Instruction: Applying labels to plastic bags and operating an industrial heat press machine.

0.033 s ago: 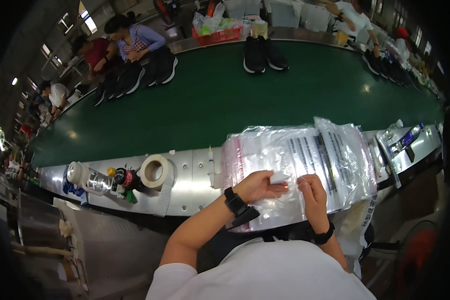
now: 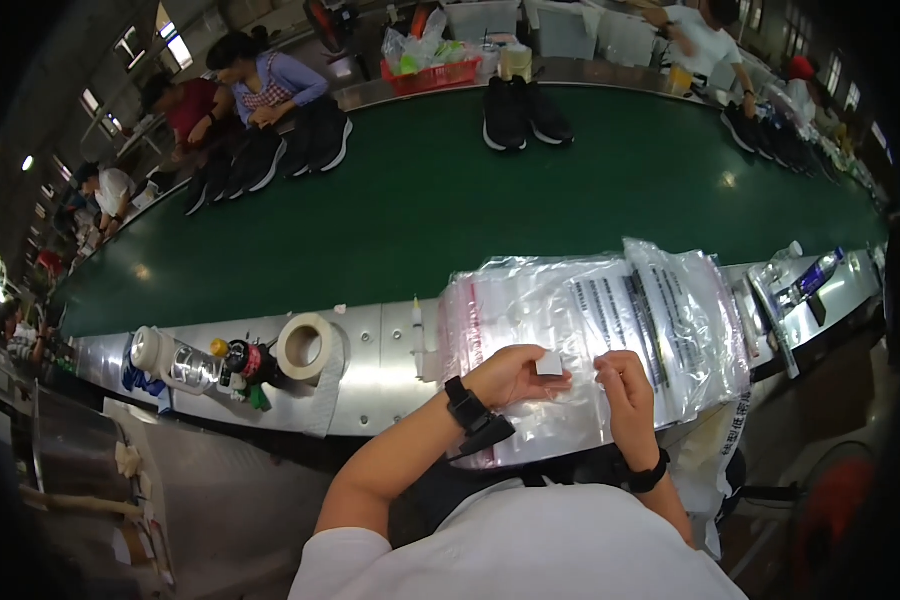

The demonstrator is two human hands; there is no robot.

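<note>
A stack of clear plastic bags (image 2: pixel 590 310) with red edge strips and black print lies on the steel ledge (image 2: pixel 370 375) in front of me. My left hand (image 2: pixel 510 378), with a black watch on the wrist, pinches a small white packet (image 2: pixel 549 363) over the top bag. My right hand (image 2: pixel 625 390), wearing a black wristband, grips the edge of that top bag just to the right of the packet. The two hands are a few centimetres apart.
A tape roll (image 2: pixel 305 345), a clear bottle (image 2: pixel 185 368) and small glue bottles (image 2: pixel 240 360) stand on the ledge at left. Beyond runs a green conveyor belt (image 2: pixel 420 220) carrying black shoes (image 2: pixel 520 115). Other people (image 2: pixel 265 90) work on its far side near a red basket (image 2: pixel 435 72).
</note>
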